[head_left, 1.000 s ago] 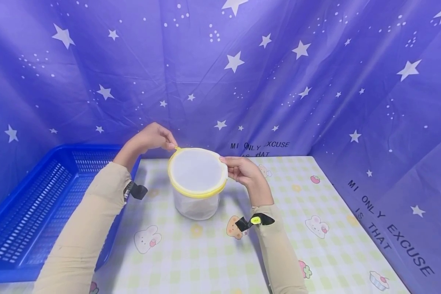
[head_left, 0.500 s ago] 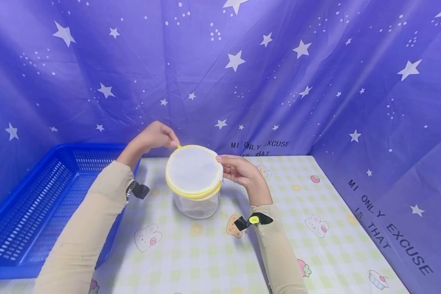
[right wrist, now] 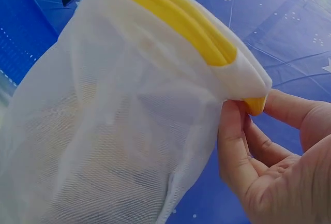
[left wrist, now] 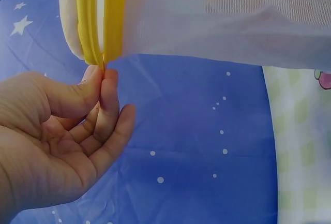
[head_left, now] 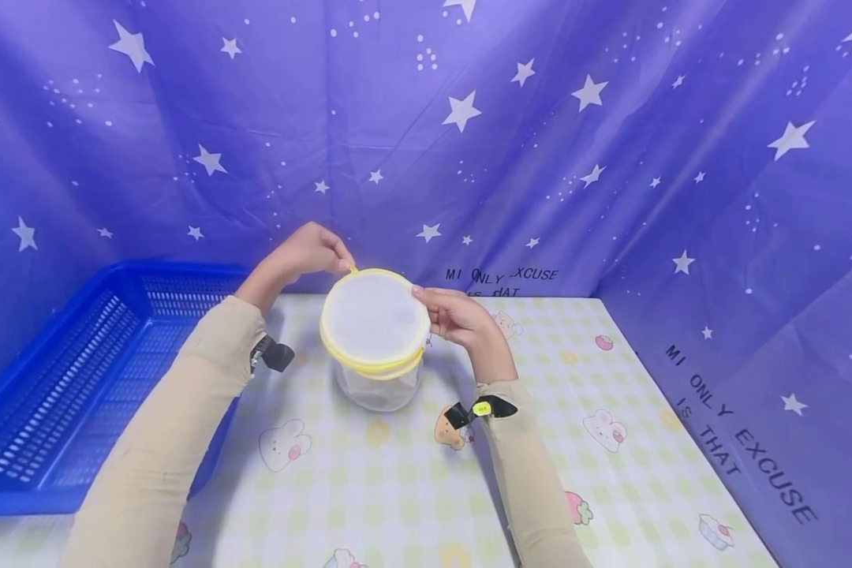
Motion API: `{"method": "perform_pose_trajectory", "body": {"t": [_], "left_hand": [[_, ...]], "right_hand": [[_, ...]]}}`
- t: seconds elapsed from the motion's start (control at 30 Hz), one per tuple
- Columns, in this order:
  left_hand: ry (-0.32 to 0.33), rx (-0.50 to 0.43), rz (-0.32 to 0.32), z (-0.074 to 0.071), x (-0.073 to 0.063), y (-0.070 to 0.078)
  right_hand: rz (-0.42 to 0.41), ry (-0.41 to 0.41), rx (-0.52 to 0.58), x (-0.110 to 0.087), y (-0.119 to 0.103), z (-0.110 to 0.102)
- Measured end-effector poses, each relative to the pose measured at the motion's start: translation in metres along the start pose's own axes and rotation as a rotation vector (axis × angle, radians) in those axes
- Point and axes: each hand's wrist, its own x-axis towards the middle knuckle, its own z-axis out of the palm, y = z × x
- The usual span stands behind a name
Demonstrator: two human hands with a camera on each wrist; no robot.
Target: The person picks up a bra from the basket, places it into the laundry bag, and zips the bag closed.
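Note:
A round white mesh laundry bag (head_left: 376,315) with yellow trim stands upright on the table, its flat top tilted toward the camera. At its back left edge my left hand (head_left: 312,251) pinches a small yellow tab (left wrist: 103,64) between thumb and forefinger; the other fingers are loosely curled. My right hand (head_left: 463,317) grips the right side of the rim, thumb on top and fingers beneath. In the right wrist view a white band (right wrist: 248,74) interrupts the yellow trim (right wrist: 170,19) beside these fingers. Pale shapes show faintly through the mesh side (left wrist: 238,1).
A blue plastic basket (head_left: 64,505) with slotted walls stands on the left, partly behind the left sleeve. The table wears a green-and-white checked cloth (head_left: 397,505) with cartoon prints. A purple star-patterned curtain (head_left: 397,102) hangs behind and along the right side.
The bag's top has shifted slightly left and tilted, and two yellow bands now stand apart at the front. Both hands keep their hold, drawing slightly closer together. The head view has shifted a little.

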Motion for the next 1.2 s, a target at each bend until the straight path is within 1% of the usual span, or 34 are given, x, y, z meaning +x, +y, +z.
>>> {"method": "perform_pose_trajectory", "body": {"t": [0.13,0.33,0.5,0.67,0.83,1.07,1.2], "left_hand": [[0.001,0.006,-0.001,-0.001,0.000,0.000],[0.002,0.012,0.014,0.000,0.005,-0.003],[-0.006,0.010,-0.003,0.000,0.005,-0.002],[0.005,0.007,-0.025,-0.001,0.005,-0.003],[0.011,0.001,-0.028,-0.002,0.004,-0.004],[0.010,-0.013,-0.015,-0.005,0.004,-0.005],[0.010,-0.019,-0.022,-0.005,0.003,-0.005]], "right_hand": [[0.000,-0.020,0.011,0.006,-0.002,0.000],[0.008,-0.006,0.059,0.013,0.002,-0.005],[0.012,-0.007,0.107,0.013,0.002,-0.005],[0.016,0.008,0.161,0.012,-0.001,-0.004],[0.018,0.035,0.157,0.012,-0.004,-0.002],[-0.008,0.031,0.140,0.011,-0.006,-0.001],[-0.009,0.029,0.148,0.011,-0.006,-0.003]]}}
